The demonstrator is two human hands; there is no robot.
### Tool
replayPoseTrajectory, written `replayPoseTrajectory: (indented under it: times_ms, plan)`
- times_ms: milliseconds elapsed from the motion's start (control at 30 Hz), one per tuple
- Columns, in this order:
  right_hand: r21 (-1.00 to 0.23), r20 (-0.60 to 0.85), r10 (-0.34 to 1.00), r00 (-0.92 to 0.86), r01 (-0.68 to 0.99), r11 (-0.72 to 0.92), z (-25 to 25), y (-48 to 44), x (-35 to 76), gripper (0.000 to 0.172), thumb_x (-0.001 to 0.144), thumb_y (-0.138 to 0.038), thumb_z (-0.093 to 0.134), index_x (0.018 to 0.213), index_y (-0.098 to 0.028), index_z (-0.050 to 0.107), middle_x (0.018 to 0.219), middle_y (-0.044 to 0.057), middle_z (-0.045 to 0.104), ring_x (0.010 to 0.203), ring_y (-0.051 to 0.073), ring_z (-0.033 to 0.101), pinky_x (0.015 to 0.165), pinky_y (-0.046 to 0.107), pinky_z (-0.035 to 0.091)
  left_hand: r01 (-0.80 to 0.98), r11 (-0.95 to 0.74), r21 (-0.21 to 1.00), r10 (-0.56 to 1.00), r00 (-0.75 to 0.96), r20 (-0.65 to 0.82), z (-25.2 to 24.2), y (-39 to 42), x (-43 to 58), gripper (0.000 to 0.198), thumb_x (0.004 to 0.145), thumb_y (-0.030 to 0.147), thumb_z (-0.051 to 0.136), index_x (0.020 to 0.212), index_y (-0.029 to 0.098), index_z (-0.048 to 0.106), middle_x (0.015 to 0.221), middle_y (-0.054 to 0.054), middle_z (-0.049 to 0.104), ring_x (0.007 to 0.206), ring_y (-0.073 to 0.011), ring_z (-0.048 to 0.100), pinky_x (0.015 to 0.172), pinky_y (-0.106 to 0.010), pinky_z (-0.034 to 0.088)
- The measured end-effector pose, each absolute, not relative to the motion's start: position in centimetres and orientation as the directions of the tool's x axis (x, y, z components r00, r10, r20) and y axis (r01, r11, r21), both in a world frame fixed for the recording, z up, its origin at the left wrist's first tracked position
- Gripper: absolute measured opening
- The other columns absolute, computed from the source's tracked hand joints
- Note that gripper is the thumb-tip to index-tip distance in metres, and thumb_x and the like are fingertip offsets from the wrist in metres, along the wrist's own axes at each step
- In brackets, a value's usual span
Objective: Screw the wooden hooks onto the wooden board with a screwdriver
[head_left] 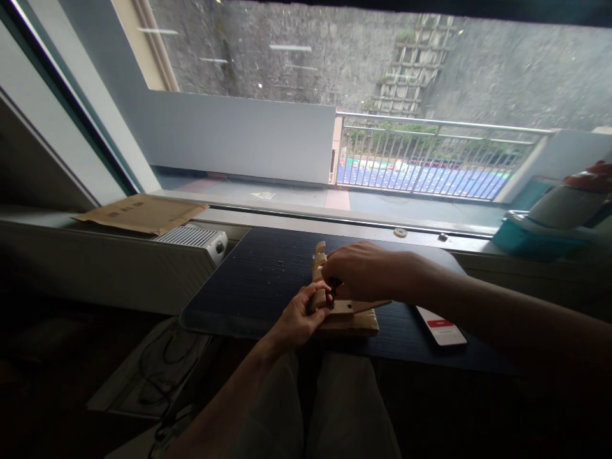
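Note:
Over a dark tabletop (pixel 239 280), both hands work close together on a light wooden assembly. My left hand (pixel 299 315) is closed around a wooden piece with a rounded end (pixel 319 298), fingers and thumb pinching it near the front. Just above it, my right hand (pixel 361 268) is curled, palm down, around a small dark tool (pixel 336 285) whose tip points down at the wood; its exact kind is unclear. A flat wooden strip (pixel 363 306) with a dark hole lies on a wooden block (pixel 354 325). Several curved wooden pieces (pixel 320 246) stand in a row behind, partly hidden by my right hand.
A phone (pixel 442 328) with a lit screen lies under my right forearm. Small crumbs dot the tabletop's left half. A brown envelope (pixel 143 213) rests on the radiator (pixel 191 237) at left. A tape roll (pixel 400 233) and teal container (pixel 530 236) sit along the windowsill.

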State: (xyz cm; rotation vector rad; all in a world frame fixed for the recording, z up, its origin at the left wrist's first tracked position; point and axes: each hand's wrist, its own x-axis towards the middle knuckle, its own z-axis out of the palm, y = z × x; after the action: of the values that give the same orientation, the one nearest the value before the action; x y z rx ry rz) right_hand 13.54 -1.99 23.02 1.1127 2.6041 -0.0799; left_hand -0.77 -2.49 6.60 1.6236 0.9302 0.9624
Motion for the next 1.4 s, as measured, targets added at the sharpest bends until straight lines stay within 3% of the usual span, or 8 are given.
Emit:
replayPoseTrajectory:
  times_ms: [400, 600, 833, 1267, 1400]
  plan:
    - [0.037, -0.239, 0.691, -0.682, 0.705, 0.709, 22.0, -1.4, 14.5, 0.018, 0.079, -0.028, 0.052, 0.073, -0.016, 0.065, 0.076, 0.005, 0.061, 0.058, 0.01, 0.047, 0.052, 0.023, 0.03, 0.127, -0.289, 0.949, 0.896, 0.385, 0.222, 5.5, -2.1, -1.0, 0.038, 0.074, 0.019, 0.059, 0.112, 0.02, 0.056, 0.104, -0.003, 0.06, 0.101, -0.0177, 0.056, 0.095, -0.031, 0.042]
    - [0.06, -0.218, 0.757, -0.616, 0.766, 0.641, 22.0, -1.4, 14.4, 0.021, 0.079, -0.03, 0.052, 0.081, -0.016, 0.066, 0.076, 0.005, 0.063, 0.059, 0.012, 0.049, 0.05, 0.024, 0.029, 0.115, -0.263, 0.958, 0.903, 0.379, 0.202, 4.9, -2.0, -1.0, 0.038, 0.075, 0.024, 0.061, 0.112, 0.021, 0.056, 0.105, -0.004, 0.061, 0.1, -0.0193, 0.059, 0.096, -0.034, 0.043]
    - [-0.039, -0.196, 0.746, -0.636, 0.766, 0.642, 23.0, -1.8, 14.8, 0.012, 0.074, -0.023, 0.058, 0.081, -0.021, 0.068, 0.071, 0.002, 0.064, 0.06, 0.013, 0.052, 0.051, 0.024, 0.029, 0.111, -0.235, 0.966, 0.907, 0.383, 0.176, 5.9, -2.2, -0.9, 0.038, 0.073, 0.022, 0.061, 0.11, 0.02, 0.057, 0.104, -0.003, 0.062, 0.098, -0.0183, 0.059, 0.092, -0.031, 0.045]
    - [0.013, -0.198, 0.749, -0.633, 0.762, 0.648, 22.5, -1.3, 14.7, 0.016, 0.077, -0.027, 0.053, 0.07, -0.017, 0.064, 0.063, 0.001, 0.059, 0.052, 0.009, 0.045, 0.049, 0.024, 0.027, 0.119, -0.27, 0.955, 0.896, 0.395, 0.204, 5.3, -2.0, -1.1, 0.035, 0.075, 0.021, 0.061, 0.109, 0.022, 0.057, 0.102, -0.003, 0.061, 0.098, -0.0186, 0.058, 0.091, -0.031, 0.045]
    - [0.129, -0.282, 0.768, -0.575, 0.771, 0.624, 22.8, -2.7, 14.3, 0.01, 0.073, -0.02, 0.056, 0.073, -0.016, 0.065, 0.066, 0.004, 0.061, 0.058, 0.013, 0.051, 0.052, 0.025, 0.028, 0.067, -0.27, 0.96, 0.881, 0.419, 0.219, 5.4, -2.0, -0.9, 0.034, 0.075, 0.02, 0.06, 0.109, 0.02, 0.055, 0.1, -0.004, 0.059, 0.097, -0.018, 0.058, 0.092, -0.032, 0.044]
